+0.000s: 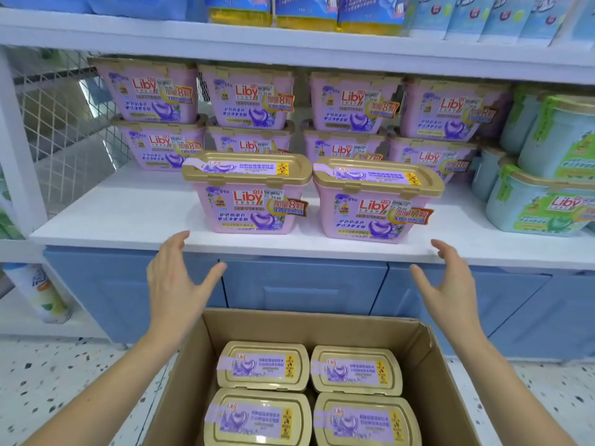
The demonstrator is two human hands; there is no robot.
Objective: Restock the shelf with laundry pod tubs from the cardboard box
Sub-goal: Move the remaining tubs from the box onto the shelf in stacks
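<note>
Two pink laundry pod tubs with gold lids, a left tub [248,194] and a right tub [376,201], stand side by side at the front of the white shelf [122,217]. Behind them are stacked rows of the same pink tubs [248,98]. Below, an open cardboard box [428,365] holds several gold-lidded tubs [262,365]. My left hand [177,284] and my right hand [450,284] hover open, palms facing each other, just below the shelf edge and above the box. Neither hand touches a tub.
Light blue tubs with green labels [547,175] stand at the right of the shelf. A wire mesh panel [64,117] closes the left end. Blue cabinet doors [306,284] sit under the shelf. Bottles and pouches line the upper shelf [289,46]. The floor is speckled terrazzo [64,381].
</note>
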